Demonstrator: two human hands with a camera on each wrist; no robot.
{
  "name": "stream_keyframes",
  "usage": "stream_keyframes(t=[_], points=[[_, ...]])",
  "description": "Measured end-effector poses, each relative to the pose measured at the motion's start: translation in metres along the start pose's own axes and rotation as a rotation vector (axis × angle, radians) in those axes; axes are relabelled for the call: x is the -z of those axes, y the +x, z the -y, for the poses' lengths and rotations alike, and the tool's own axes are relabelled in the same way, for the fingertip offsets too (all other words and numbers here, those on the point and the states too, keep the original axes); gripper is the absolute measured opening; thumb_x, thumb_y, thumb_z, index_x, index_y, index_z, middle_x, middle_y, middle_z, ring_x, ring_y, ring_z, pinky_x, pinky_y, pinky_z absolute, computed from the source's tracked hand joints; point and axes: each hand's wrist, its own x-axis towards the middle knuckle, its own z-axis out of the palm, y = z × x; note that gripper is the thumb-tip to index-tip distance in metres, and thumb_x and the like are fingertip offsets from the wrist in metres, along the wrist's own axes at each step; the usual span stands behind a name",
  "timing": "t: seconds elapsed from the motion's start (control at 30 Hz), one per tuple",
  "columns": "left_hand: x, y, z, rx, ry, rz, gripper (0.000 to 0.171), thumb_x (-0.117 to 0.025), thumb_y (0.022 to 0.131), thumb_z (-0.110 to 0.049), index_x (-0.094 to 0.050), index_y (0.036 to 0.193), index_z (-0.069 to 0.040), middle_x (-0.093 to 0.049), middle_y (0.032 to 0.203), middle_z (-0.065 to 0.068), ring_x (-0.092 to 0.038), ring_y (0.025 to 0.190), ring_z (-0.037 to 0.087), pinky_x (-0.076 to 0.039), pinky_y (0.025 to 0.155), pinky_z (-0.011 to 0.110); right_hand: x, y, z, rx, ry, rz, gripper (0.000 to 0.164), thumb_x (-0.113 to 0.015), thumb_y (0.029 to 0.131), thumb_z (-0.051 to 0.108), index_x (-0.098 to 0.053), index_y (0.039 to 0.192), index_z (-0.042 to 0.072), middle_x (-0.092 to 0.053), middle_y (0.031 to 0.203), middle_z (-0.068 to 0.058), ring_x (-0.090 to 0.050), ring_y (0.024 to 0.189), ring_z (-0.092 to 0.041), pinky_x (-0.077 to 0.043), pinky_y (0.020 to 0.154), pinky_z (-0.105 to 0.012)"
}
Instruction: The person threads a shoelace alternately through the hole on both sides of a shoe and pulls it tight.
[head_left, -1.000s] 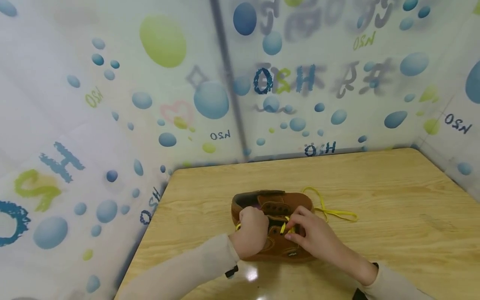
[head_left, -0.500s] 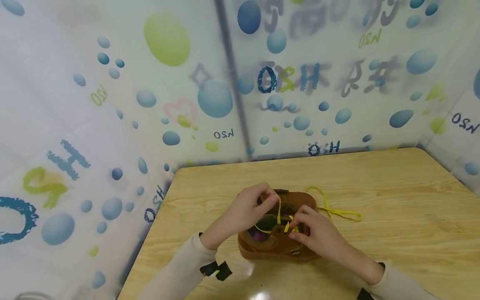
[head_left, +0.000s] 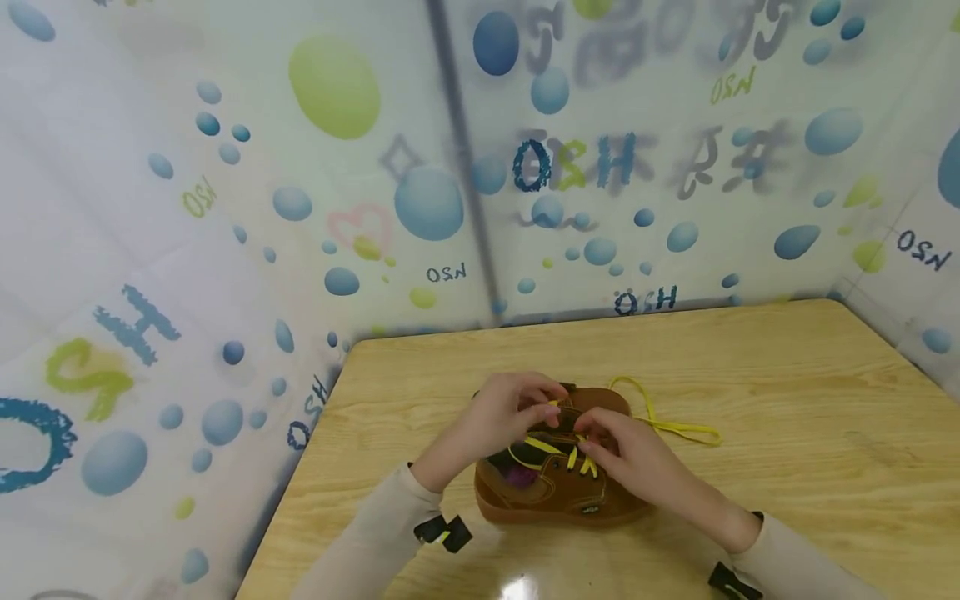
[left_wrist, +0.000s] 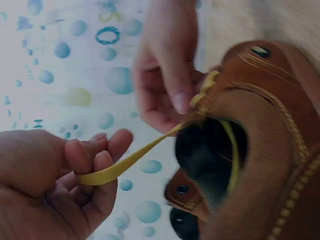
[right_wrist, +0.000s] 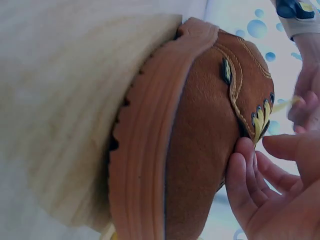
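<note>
2 hands reach over 1 brown shoe, the right touching it.

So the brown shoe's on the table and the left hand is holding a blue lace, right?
Not quite: the lace in the left hand is yellow, not blue, as the left wrist view shows; the brown shoe is on the table.

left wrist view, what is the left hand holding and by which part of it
The left hand holds the yellow shoelace by a loose stretch clear of the brown lace-up shoe; its tip cannot be made out.
</note>
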Motion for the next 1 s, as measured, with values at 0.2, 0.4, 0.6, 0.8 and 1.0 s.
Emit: stream_keyframes(t=[0.2, 0.4, 0.6, 0.8, 1.0], points=[[-0.013, 0.005, 0.005, 0.007, 0.382, 0.048, 0.016, -0.062, 0.097, -0.009, -0.075, 0.106, -0.011, -0.077, 0.091, -0.001, -0.068, 0.076, 0.004, -0.048, 0.062, 0.012, -0.001, 0.003, -0.004, 0.014, -0.03, 0.023, 0.014, -0.067, 0.094, 0.019, -0.068, 0.108, 0.018, -0.068, 0.09, 0.008, -0.053, 0.069, 0.005, -0.045, 0.06, -0.02], [-0.014, 0.01, 0.004, -0.028, 0.474, 0.08, 0.014, -0.063, 0.096, -0.014, -0.077, 0.099, -0.016, -0.076, 0.096, -0.004, -0.069, 0.083, 0.006, -0.052, 0.071, 0.014, -0.003, 0.005, -0.005, 0.036, -0.045, -0.003, 0.014, -0.07, 0.091, 0.016, -0.069, 0.105, 0.018, -0.069, 0.091, 0.008, -0.055, 0.072, 0.004, -0.046, 0.062, -0.02], [-0.016, 0.018, 0.008, -0.078, 0.476, 0.112, 0.015, -0.063, 0.097, -0.013, -0.077, 0.098, -0.017, -0.076, 0.094, -0.006, -0.068, 0.082, 0.003, -0.051, 0.072, 0.012, -0.002, 0.006, -0.004, 0.034, -0.052, -0.014, 0.014, -0.072, 0.089, 0.014, -0.069, 0.103, 0.016, -0.067, 0.083, 0.009, -0.05, 0.066, 0.006, -0.043, 0.06, -0.019], [-0.019, 0.024, 0.014, -0.115, 0.444, 0.106, 0.014, -0.064, 0.096, -0.013, -0.078, 0.097, -0.017, -0.077, 0.093, -0.005, -0.068, 0.08, 0.001, -0.05, 0.07, 0.011, -0.003, 0.006, -0.007, 0.028, -0.045, -0.009, 0.013, -0.071, 0.09, 0.016, -0.069, 0.104, 0.016, -0.064, 0.078, 0.011, -0.046, 0.063, 0.006, -0.042, 0.058, -0.019], [-0.02, 0.027, 0.018, -0.124, 0.451, 0.117, 0.013, -0.066, 0.095, -0.013, -0.078, 0.095, -0.018, -0.076, 0.091, -0.008, -0.065, 0.077, -0.002, -0.049, 0.068, 0.01, -0.004, 0.006, -0.008, 0.038, -0.045, -0.015, 0.013, -0.071, 0.091, 0.017, -0.068, 0.103, 0.015, -0.059, 0.073, 0.013, -0.041, 0.058, 0.006, -0.04, 0.055, -0.019]])
